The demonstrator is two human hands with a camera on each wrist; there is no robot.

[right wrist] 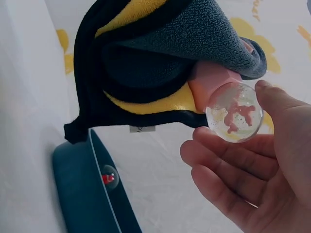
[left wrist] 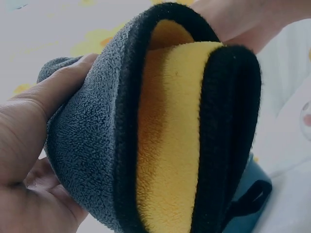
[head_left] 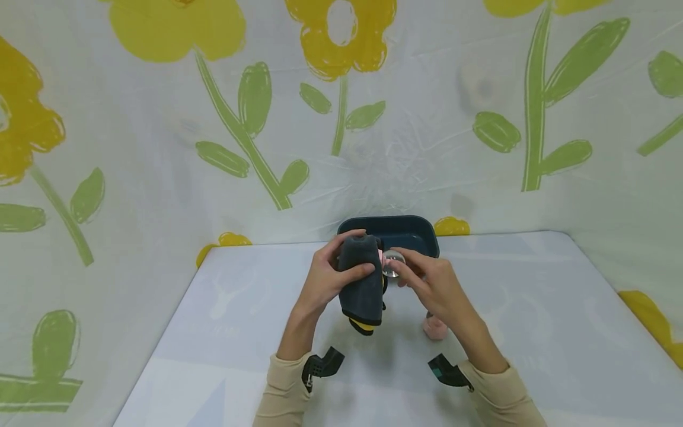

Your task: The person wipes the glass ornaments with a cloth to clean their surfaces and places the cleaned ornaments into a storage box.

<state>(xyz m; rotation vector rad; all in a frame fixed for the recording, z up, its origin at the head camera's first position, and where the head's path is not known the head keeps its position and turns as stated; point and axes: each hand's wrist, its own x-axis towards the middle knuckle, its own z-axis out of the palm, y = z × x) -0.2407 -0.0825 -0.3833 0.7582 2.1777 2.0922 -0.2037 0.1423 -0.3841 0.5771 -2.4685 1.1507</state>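
Observation:
My left hand (head_left: 326,274) grips a folded towel (head_left: 358,284), dark grey outside and yellow inside with black edging, thumb across its front. From the towel's folds pokes a small snow globe (right wrist: 234,112), a clear ball with a pink figure inside and a pink faceted base (right wrist: 214,80). The towel partly covers that base. My right hand (head_left: 436,283) holds the clear ball between thumb and fingertips. In the left wrist view the towel's yellow lining (left wrist: 170,131) shows between its black edges, and the globe is hidden behind it.
Behind the hands stands a dark blue bin (head_left: 427,228), with a small clear globe (right wrist: 110,177) holding a red figure inside it. A pink rounded object (head_left: 435,328) sits on the white table (head_left: 240,332) beneath my right forearm. A flower-printed curtain (head_left: 416,118) hangs behind.

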